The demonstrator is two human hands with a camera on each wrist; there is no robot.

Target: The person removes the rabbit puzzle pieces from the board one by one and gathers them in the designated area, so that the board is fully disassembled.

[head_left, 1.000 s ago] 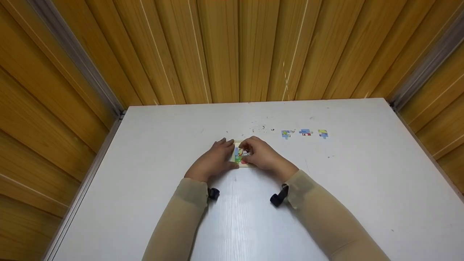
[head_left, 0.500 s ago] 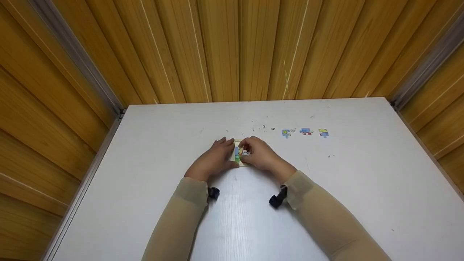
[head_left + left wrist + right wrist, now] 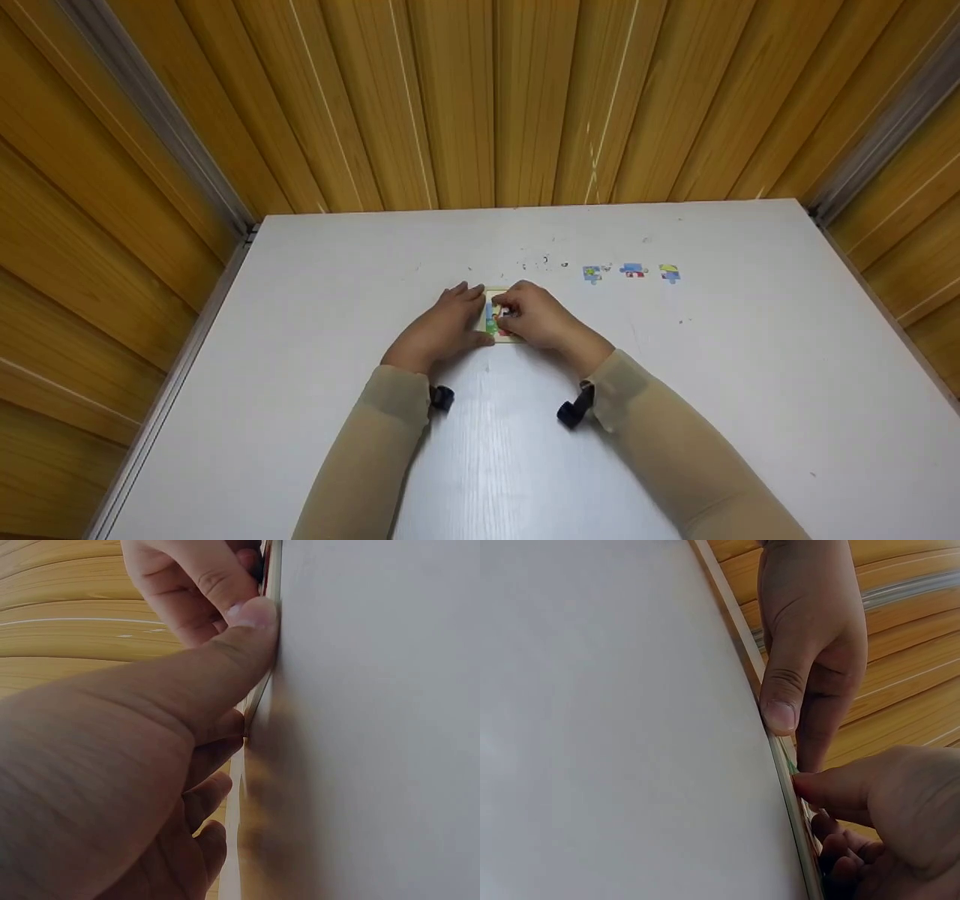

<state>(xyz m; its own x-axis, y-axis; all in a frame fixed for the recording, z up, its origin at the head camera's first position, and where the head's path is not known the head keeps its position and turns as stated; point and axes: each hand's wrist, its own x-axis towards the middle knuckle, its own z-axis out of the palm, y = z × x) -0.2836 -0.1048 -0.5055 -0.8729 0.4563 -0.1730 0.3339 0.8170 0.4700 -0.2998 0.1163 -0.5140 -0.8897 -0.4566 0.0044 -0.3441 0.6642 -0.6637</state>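
A small puzzle board (image 3: pixel 493 291) with a pale frame and a bright cartoon picture lies flat on the white table. My left hand (image 3: pixel 442 330) holds its left side, thumb at the near edge and fingertips at the far edge. In the left wrist view the left thumb (image 3: pixel 251 622) presses the board's edge. Over the picture, my right hand (image 3: pixel 540 315) has its thumb and index finger curled together on a puzzle piece (image 3: pixel 505 309), mostly hidden by those fingers. The right wrist view shows the right thumb (image 3: pixel 817 787) low against the board's face.
Three loose puzzle pieces lie in a row at the back right: a left one (image 3: pixel 592 274), a middle one (image 3: pixel 634 271) and a right one (image 3: pixel 670 273). Small dark marks dot the white table (image 3: pixel 337 300). Wood-patterned panels (image 3: pixel 465 105) rise behind it.
My right thumb and index finger have drawn a little closer together over the board. The left hand, the board and the loose pieces keep their places.
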